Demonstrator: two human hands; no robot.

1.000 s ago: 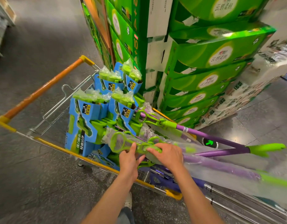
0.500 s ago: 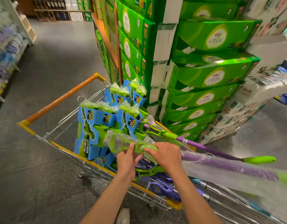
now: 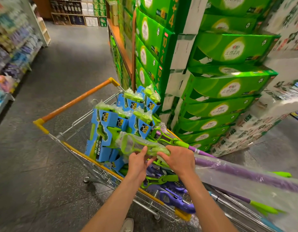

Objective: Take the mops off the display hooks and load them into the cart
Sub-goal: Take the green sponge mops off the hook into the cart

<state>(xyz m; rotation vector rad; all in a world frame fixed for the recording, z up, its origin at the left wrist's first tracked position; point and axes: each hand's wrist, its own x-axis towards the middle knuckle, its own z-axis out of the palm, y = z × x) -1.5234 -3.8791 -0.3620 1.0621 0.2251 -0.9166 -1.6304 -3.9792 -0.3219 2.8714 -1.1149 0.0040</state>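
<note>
My cart (image 3: pixel 74 104) already carries several boxed and bagged mops; no display hooks are in view, so what's left I cannot tell. Both my left hand (image 3: pixel 138 162) and right hand (image 3: pixel 179 159) grip 1 bagged mop (image 3: pixel 136 144) above the basket. Since 0.5 s ago, the grip is unchanged; my view has risen slightly.

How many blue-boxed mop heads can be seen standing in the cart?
4, possibly more hidden: two at the far end by the green cartons, blue box and blue box; two nearer, blue box beside blue box. Lower boxes are partly covered.
</note>
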